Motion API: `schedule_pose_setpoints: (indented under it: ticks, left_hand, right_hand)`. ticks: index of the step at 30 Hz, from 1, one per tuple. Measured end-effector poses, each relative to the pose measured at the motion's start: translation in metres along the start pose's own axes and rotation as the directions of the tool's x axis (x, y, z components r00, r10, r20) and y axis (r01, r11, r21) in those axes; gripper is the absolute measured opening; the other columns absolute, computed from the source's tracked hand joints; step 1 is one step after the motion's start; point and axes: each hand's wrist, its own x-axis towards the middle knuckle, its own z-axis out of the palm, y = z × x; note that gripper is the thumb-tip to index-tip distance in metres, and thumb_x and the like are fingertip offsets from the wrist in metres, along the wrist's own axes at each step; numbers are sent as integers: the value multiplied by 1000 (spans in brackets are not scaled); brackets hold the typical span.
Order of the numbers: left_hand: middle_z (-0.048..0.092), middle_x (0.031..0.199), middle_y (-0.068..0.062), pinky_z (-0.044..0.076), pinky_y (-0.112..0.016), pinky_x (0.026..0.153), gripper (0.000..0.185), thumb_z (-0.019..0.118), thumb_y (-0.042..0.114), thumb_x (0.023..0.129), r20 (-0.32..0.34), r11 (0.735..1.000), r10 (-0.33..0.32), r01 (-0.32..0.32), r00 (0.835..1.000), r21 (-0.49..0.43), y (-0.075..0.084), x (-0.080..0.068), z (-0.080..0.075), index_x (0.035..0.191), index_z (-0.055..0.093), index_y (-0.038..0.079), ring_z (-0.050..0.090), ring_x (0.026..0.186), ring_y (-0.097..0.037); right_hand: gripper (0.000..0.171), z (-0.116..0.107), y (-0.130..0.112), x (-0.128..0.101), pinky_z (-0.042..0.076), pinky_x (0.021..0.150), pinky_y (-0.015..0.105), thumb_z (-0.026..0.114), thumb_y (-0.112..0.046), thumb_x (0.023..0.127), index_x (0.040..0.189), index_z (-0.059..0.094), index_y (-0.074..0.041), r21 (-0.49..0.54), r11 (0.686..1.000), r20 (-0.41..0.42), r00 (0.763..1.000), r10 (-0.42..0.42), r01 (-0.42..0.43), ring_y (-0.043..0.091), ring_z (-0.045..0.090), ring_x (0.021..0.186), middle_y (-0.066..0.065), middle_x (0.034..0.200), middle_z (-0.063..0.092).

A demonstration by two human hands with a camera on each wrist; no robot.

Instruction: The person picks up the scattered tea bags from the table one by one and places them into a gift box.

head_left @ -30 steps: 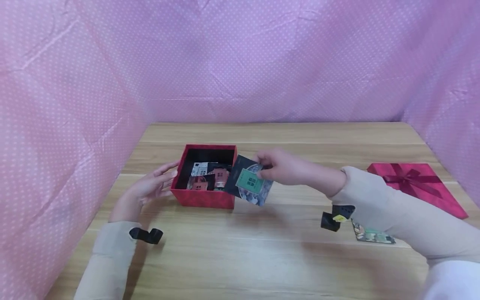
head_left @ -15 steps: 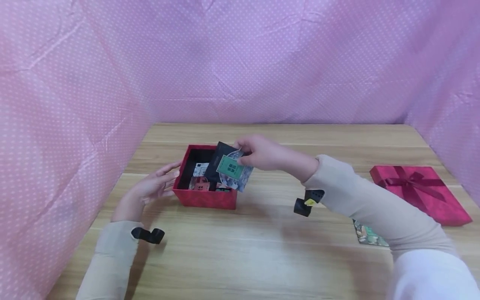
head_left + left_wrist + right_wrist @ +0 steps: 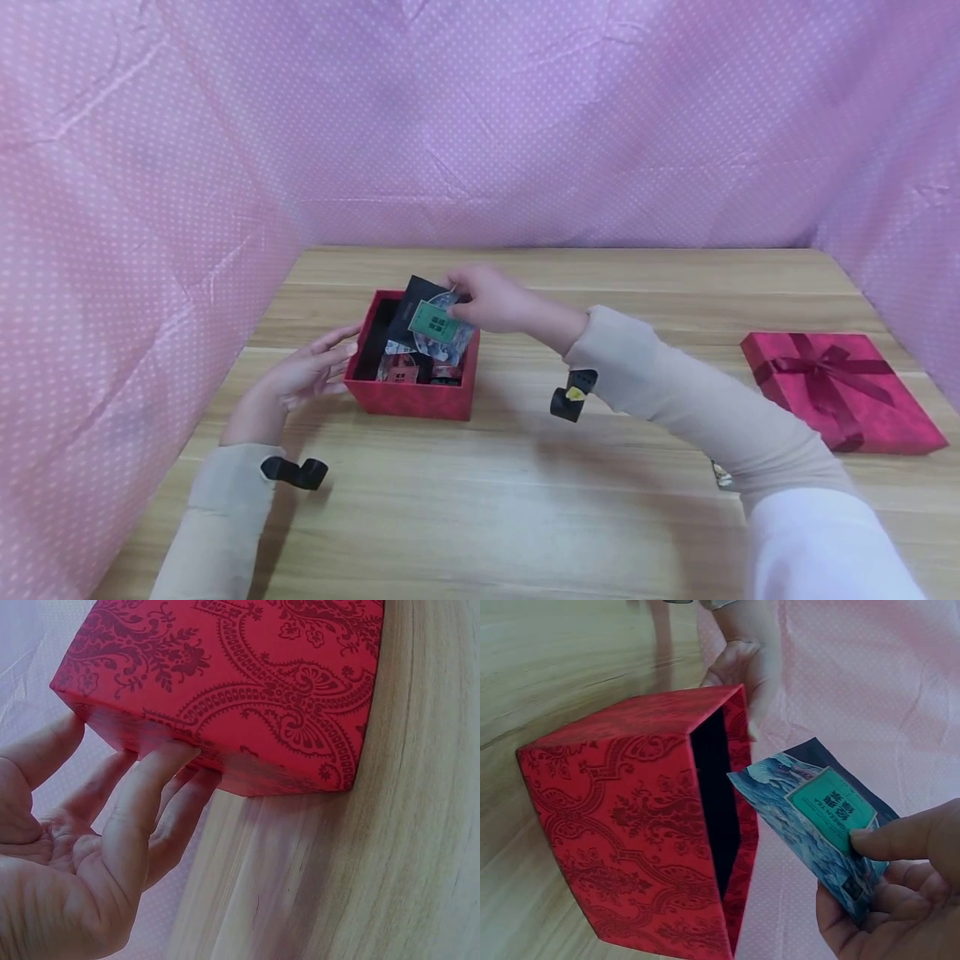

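While the left hand [image 3: 300,379] steadies the box, the right hand [image 3: 491,302] holds a packet over it.

Nearest, on the pale wooden counter [image 3: 480,500], the left hand's straight fingers [image 3: 154,787] press the side of the open red patterned cardboard box [image 3: 411,392], apparently bracing it. Just beyond, right thumb and fingers pinch a dark blue foil packet with a green label [image 3: 435,321], tilted above the packets already inside. Farther right lies a red ribboned lid [image 3: 843,387].

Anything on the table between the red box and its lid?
Head view: only the right forearm crosses above; between red box and lid the table lies bare.
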Motion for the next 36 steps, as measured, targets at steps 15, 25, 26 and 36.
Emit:
schedule_pose_setpoints:
  ticks: [15,25,26,36]
  left_hand:
    - [63,114,14,53,-27,84,55,47,24,101,29,999,23,-22,999,-33,-1,1,-1,150,23,21,60,106,-6]
    - [63,115,13,53,-27,84,57,48,24,100,18,999,18,-17,1000,-38,1,1,1,150,22,20,61,106,-8]
    - [63,115,13,53,-27,85,58,48,24,100,15,999,14,-14,1000,-37,1,1,1,151,20,19,61,107,-8]
    - [63,114,13,53,-28,84,60,49,25,100,-6,999,-1,1,1000,-41,1,0,2,151,20,19,61,106,-8]
  right_hand:
    - [31,21,6,18,44,99,36,58,-2,90,120,57,4,-172,983,102,994,-50,67,25,55,114,16,122,61]
    - [30,32,3,18,45,98,36,59,-5,92,122,59,-1,-208,978,157,988,8,25,21,56,110,12,121,62]
    - [30,33,3,17,45,98,36,59,-5,92,121,59,-2,-211,977,159,987,10,24,21,56,109,12,120,62]
    - [25,39,2,13,49,83,29,56,-3,91,116,61,-3,-232,972,185,983,7,36,17,58,95,10,109,65]
